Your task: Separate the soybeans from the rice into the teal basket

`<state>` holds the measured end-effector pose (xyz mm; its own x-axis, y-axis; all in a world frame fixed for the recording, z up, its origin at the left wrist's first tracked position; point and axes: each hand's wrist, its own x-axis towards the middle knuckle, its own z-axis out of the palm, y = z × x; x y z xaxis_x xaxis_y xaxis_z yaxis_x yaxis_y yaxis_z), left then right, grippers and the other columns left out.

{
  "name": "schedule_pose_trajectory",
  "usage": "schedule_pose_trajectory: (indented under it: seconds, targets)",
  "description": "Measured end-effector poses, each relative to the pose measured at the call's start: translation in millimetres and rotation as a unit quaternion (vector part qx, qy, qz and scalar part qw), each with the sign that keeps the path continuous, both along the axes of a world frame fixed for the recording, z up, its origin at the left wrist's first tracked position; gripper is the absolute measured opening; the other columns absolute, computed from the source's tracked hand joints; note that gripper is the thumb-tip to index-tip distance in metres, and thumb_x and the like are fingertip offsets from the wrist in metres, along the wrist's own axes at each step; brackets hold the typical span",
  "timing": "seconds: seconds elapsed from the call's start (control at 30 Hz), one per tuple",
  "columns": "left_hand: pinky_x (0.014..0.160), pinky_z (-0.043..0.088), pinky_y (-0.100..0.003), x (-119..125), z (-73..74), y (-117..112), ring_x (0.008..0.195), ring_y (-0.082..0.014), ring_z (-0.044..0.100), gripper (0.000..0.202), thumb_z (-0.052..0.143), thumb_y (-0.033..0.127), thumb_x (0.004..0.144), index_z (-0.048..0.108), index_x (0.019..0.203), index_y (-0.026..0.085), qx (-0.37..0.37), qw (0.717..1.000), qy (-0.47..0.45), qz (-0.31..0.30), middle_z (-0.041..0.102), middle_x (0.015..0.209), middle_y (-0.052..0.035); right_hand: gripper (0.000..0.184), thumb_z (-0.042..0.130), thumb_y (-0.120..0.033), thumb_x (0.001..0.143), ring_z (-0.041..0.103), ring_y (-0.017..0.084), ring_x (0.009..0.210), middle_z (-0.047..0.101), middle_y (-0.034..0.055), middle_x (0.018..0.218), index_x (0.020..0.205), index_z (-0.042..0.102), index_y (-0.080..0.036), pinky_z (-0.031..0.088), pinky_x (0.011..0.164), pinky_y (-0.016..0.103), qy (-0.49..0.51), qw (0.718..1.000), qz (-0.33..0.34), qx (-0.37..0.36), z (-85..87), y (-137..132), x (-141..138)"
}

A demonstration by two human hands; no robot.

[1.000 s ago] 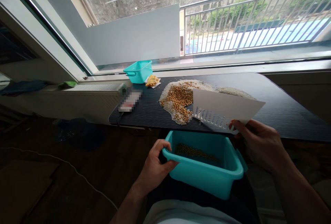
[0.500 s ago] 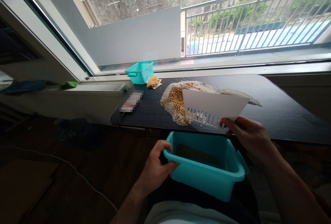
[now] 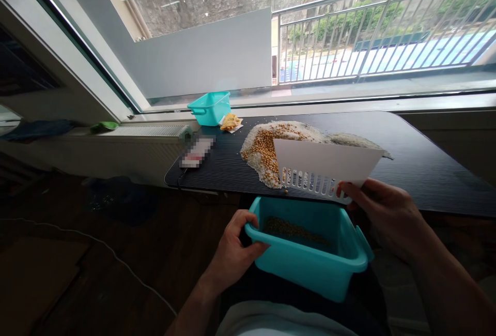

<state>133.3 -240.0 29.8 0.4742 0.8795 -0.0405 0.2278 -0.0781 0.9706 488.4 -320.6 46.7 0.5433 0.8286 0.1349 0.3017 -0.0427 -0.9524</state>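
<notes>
My left hand (image 3: 238, 248) grips the near left rim of a turquoise plastic tub (image 3: 306, 261), thumb outside and fingers over the edge. Small greenish-brown grains (image 3: 294, 230) lie on the tub's floor. My right hand (image 3: 382, 212) pinches the lower right corner of a white slotted scraper (image 3: 327, 163), a flat card with a row of slots along its lower edge. The scraper stands tilted at the table's front edge, just above the tub's far rim. Behind it spreads a pile of yellow kernels (image 3: 263, 147) mixed with white grains (image 3: 302, 128), partly hidden by the scraper.
A greenish-grey grain heap (image 3: 356, 140) trails right on the dark table (image 3: 418, 170). A second turquoise tub (image 3: 211, 108) stands at the back left, beside a yellow crumpled item (image 3: 231, 122) on white paper. A blurred-out flat object (image 3: 197, 152) lies at the left. A radiator (image 3: 151, 132) adjoins the table.
My right hand and the scraper have shifted right and slightly toward me, nearer the table's edge. A few kernels now lie near that edge. My left hand and the tub stay put.
</notes>
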Motion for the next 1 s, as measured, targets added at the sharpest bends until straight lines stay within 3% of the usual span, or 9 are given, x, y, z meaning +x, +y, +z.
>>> schedule_pose_trajectory:
  seconds: [0.2, 0.4, 0.57, 0.77, 1.0]
  targets:
    - [0.097, 0.058, -0.037, 0, -4.1, 0, 0.099, -0.0269, 0.065, 0.032, 0.097, 0.044, 0.083, 0.071, 0.095, 0.028, -0.003, 1.000, -0.005, 0.010, 0.072, 0.104, -0.0006, 0.076, 0.101, -0.105, 0.078, 0.083, 0.032, 0.072, 0.083, 0.0068, 0.075, 0.095, 0.100, -0.032, 0.069, 0.060, 0.042, 0.010, 1.000, -0.011, -0.005, -7.5, -7, 6]
    - [0.098, 0.059, -0.037, -1, -1.2, 1, 0.099, -0.0269, 0.067, 0.031, 0.097, 0.043, 0.085, 0.071, 0.094, 0.028, 0.001, 1.000, -0.002, -0.003, 0.072, 0.105, -0.0006, 0.076, 0.101, -0.107, 0.074, 0.076, 0.029, 0.064, 0.075, 0.0038, 0.063, 0.089, 0.098, -0.033, 0.061, 0.052, 0.038, 0.020, 1.000, 0.022, -0.009, 2.3, -10, 0]
    - [0.098, 0.059, -0.037, 0, -2.6, 1, 0.100, -0.0271, 0.067, 0.031, 0.097, 0.044, 0.084, 0.073, 0.095, 0.028, 0.000, 1.000, -0.001, 0.004, 0.072, 0.106, -0.0010, 0.072, 0.102, -0.104, 0.076, 0.077, 0.028, 0.064, 0.081, 0.0042, 0.069, 0.089, 0.098, -0.034, 0.064, 0.054, 0.039, 0.024, 0.999, 0.025, -0.011, 3.9, -16, 0]
    - [0.098, 0.059, -0.037, 0, -2.0, -2, 0.098, -0.0264, 0.066, 0.031, 0.096, 0.044, 0.084, 0.073, 0.095, 0.028, 0.002, 1.000, -0.004, -0.001, 0.071, 0.104, -0.0003, 0.070, 0.101, -0.102, 0.080, 0.080, 0.027, 0.069, 0.091, 0.0076, 0.085, 0.092, 0.099, -0.033, 0.069, 0.062, 0.039, 0.014, 0.999, 0.038, 0.003, 6.9, 4, -6]
    - [0.098, 0.060, -0.036, -1, -1.7, -3, 0.098, -0.0262, 0.067, 0.030, 0.098, 0.041, 0.084, 0.074, 0.096, 0.027, 0.000, 1.000, -0.010, 0.001, 0.073, 0.105, -0.0002, 0.080, 0.098, -0.108, 0.076, 0.078, 0.027, 0.068, 0.090, 0.0083, 0.083, 0.089, 0.098, -0.030, 0.066, 0.060, 0.038, -0.005, 0.999, 0.044, -0.007, 6.8, 8, -4]
